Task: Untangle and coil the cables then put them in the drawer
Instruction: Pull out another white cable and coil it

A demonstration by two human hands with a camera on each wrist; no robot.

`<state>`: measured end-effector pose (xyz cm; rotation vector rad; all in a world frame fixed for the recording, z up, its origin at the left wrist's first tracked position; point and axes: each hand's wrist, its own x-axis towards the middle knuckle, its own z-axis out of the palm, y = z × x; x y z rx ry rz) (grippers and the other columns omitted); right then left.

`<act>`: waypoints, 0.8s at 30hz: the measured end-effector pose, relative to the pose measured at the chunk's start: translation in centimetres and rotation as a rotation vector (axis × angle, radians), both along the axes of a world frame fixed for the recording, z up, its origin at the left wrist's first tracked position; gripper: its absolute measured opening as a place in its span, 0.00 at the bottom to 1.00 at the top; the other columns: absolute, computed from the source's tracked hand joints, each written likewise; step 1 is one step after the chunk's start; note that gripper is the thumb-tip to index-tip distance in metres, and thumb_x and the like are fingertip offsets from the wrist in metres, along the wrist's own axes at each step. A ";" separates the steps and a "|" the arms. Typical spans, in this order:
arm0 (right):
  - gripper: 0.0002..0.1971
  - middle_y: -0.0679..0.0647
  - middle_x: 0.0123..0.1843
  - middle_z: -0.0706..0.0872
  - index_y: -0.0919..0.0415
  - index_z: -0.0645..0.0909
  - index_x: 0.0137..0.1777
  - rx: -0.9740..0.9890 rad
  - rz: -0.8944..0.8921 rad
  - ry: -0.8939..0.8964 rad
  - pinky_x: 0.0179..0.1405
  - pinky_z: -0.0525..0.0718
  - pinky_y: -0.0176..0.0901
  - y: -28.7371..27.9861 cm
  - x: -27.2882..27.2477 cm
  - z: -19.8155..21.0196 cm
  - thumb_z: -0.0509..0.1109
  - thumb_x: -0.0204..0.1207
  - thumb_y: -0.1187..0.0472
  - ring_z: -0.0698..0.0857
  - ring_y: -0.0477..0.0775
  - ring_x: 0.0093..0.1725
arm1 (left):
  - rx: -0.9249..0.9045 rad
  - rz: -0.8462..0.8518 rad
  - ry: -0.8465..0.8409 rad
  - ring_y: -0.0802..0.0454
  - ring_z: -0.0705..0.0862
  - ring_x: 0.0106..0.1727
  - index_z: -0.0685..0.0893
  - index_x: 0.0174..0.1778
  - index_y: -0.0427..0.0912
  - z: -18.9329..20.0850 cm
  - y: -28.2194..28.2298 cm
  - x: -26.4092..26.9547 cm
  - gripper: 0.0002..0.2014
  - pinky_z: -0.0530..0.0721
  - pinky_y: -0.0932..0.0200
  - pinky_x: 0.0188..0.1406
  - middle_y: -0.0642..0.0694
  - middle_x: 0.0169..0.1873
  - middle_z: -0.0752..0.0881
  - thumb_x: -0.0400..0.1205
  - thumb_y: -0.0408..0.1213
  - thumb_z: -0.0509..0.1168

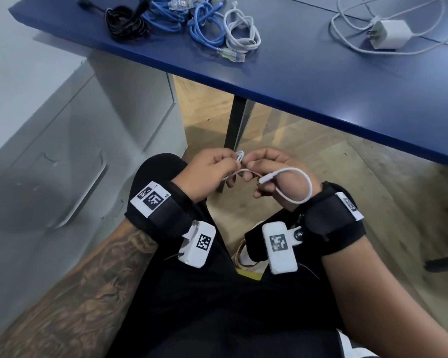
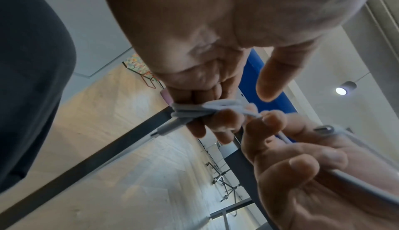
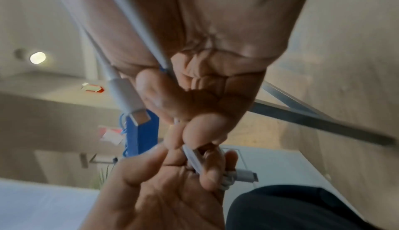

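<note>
Cable, white, thin and light, is held over the lap: left hand pinches the small wound bundle, right hand pinches the free run. Likely limp and slippery; grip the strands, not the plugs.

No readable text, only coded wrist markers

Both wrists wear black straps with white tags printed with black square codes. A white box with the same code sits at 6 o'clock of each strap. The left forearm has a tattoo; the clothes are black.
</note>
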<state>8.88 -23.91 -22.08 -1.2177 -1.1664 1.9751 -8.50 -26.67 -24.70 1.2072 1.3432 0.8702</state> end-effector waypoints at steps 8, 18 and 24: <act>0.10 0.54 0.35 0.90 0.61 0.79 0.57 -0.253 -0.358 0.201 0.27 0.87 0.39 0.5 0.5 -2.0 0.57 0.88 0.61 0.81 0.44 0.22 | 0.026 0.049 0.126 0.58 0.75 0.26 0.83 0.36 0.40 -1.0 0.1 -1.6 0.15 0.77 0.55 0.37 0.45 0.31 0.85 0.87 0.39 0.60; 0.06 0.46 0.48 0.90 0.50 0.86 0.55 0.547 0.004 -0.330 0.58 0.85 0.46 -0.2 -1.0 -3.6 0.68 0.84 0.60 0.87 0.48 0.51 | -0.198 0.082 -0.358 0.58 0.65 0.17 0.77 0.31 0.36 0.6 0.0 -0.7 0.17 0.76 0.61 0.27 0.42 0.27 0.78 0.86 0.29 0.55; 0.01 0.44 0.39 0.88 0.51 0.88 0.45 0.610 -0.158 -0.294 0.43 0.81 0.35 0.5 -0.4 -3.1 0.76 0.78 0.58 0.83 0.43 0.39 | -0.293 -0.044 -0.530 0.58 0.66 0.17 0.77 0.34 0.35 0.7 -0.1 -1.5 0.12 0.77 0.58 0.32 0.38 0.31 0.77 0.81 0.34 0.55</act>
